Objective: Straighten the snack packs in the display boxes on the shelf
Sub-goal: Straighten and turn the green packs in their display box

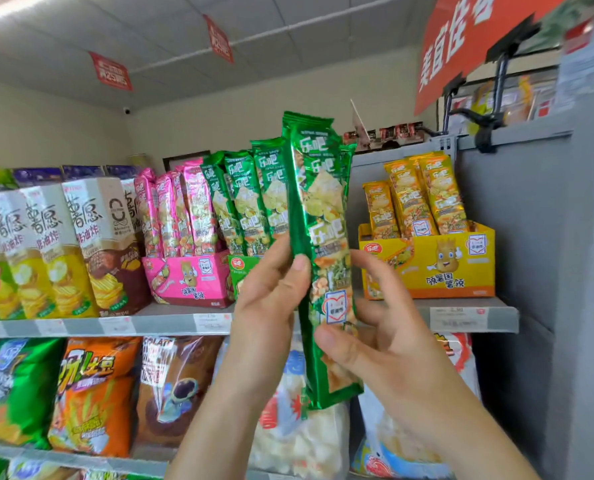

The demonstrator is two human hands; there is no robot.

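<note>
Across the middle of the frame, shelf: it is carrying three display boxes side by side, to the right of a row of crisp cartons.
Yellow box, right of centre: its yellow packs are standing upright and fairly even, so this box is looking in order.
Pink box, left of centre: its pink packs are leaning a little to the left and are probably waiting for attention.
Green box, centre, partly behind the hands: the green packs standing in it are tilting left at uneven heights.
Held packs, centre of the frame: a small stack of green packs is being held upright in front of the shelf, out of its box.
Left hand: its grip is clasping the stack's left edge, thumb on the front.
Right hand: its grip is holding the lower right part, thumb across the front.
Progress: it is looking roughly midway; the stack is yet to go back into the green box, and the leaning rows are needing squaring.
</note>
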